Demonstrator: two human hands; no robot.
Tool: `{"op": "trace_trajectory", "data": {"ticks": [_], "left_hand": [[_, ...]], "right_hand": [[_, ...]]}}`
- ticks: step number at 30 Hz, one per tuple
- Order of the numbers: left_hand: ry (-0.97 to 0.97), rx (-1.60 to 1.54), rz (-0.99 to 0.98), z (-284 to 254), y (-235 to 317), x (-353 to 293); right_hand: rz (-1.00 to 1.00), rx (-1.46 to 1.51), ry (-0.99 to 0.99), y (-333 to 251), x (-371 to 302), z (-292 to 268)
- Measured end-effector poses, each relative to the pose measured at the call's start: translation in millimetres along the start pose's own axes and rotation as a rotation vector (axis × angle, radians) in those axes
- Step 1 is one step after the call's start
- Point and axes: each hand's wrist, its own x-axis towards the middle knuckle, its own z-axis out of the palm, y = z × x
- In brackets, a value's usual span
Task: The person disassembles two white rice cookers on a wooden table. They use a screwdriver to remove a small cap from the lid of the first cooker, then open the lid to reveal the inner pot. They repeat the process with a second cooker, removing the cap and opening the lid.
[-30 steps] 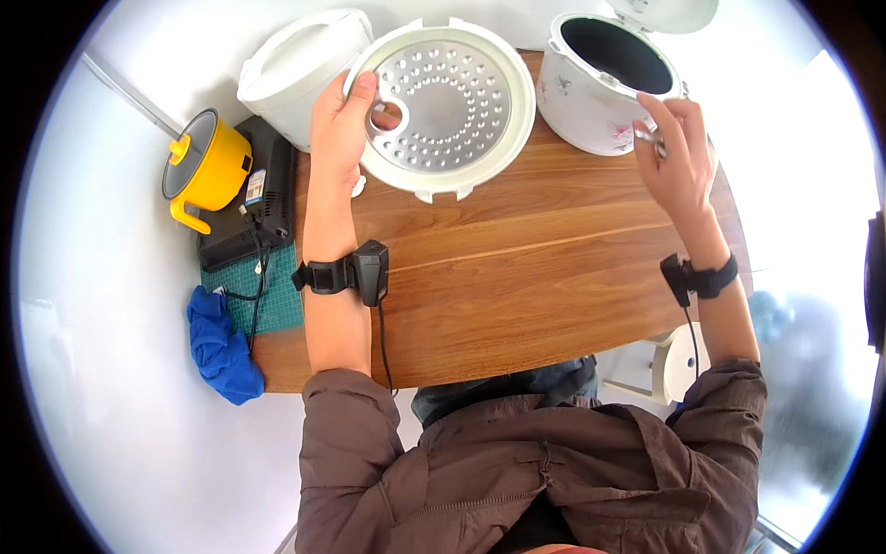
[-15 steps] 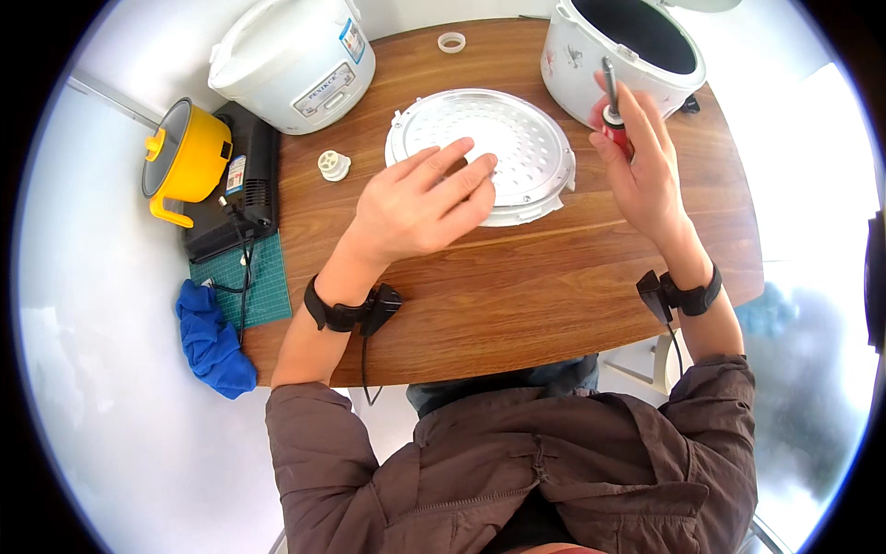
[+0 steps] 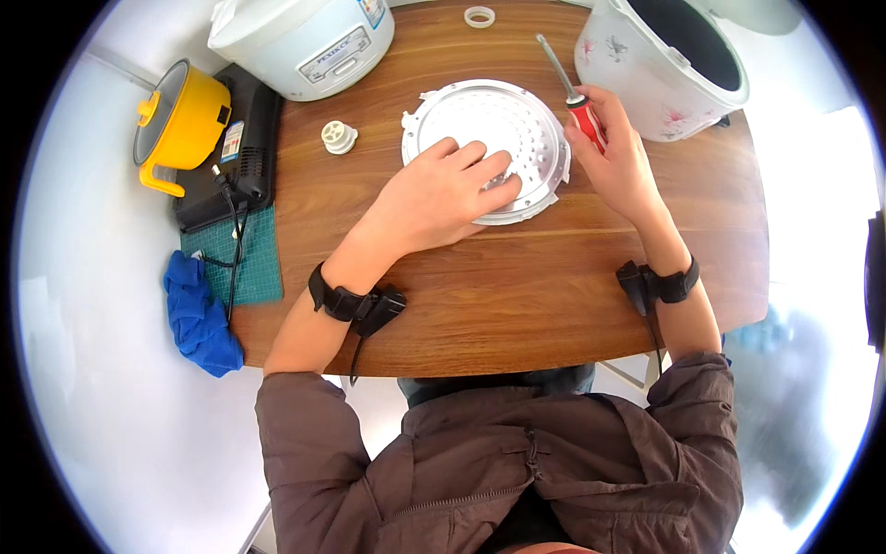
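Note:
A round white and silver inner lid (image 3: 528, 120) of a rice cooker, dimpled on its face, lies on the wooden table in front of me. Over its lower left part rests my left hand (image 3: 443, 194), palm down, with bent fingers spread apart; the thumb is hidden. A screwdriver (image 3: 585, 123) with a red and white handle is gripped in my right hand (image 3: 616, 157), just right of the lid. Its metal shaft points up and to the left, clear of the lid.
A white rice cooker (image 3: 309, 51) stands at the far left, and an open white pot body (image 3: 651, 74) at the far right. A white ring (image 3: 479, 17) and a small white cap (image 3: 339, 138) lie on the table (image 3: 517, 295). A yellow pot (image 3: 185, 120), black appliance (image 3: 249, 152), green mat (image 3: 258, 258) and blue cloth (image 3: 198, 314) are left.
My right hand has moved down and left, tilting the screwdriver leftward. My left hand has shifted right and its fingers have bent further over the lid. The whole view has shifted slightly.

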Motion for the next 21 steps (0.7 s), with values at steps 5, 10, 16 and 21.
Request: {"op": "trace_trajectory", "data": {"ticks": [5, 10, 16, 21], "left_hand": [[-0.02, -0.25, -0.062, 12.0, -8.4, -4.1], [-0.017, -0.333, -0.118, 18.2, -11.1, -8.1], [-0.032, -0.346, -0.138, 16.0, -9.4, -7.1], [-0.029, -0.382, -0.136, 20.7, -8.5, -8.9]], "right_hand": [[0.044, 0.134, -0.16, 9.6, -5.1, 1.5], [0.108, 0.307, -0.011, 6.4, -10.1, 4.5], [0.096, 0.225, 0.199, 4.8, -1.5, -10.4], [-0.008, 0.325, 0.215, -21.2, 16.0, -29.8]]}}
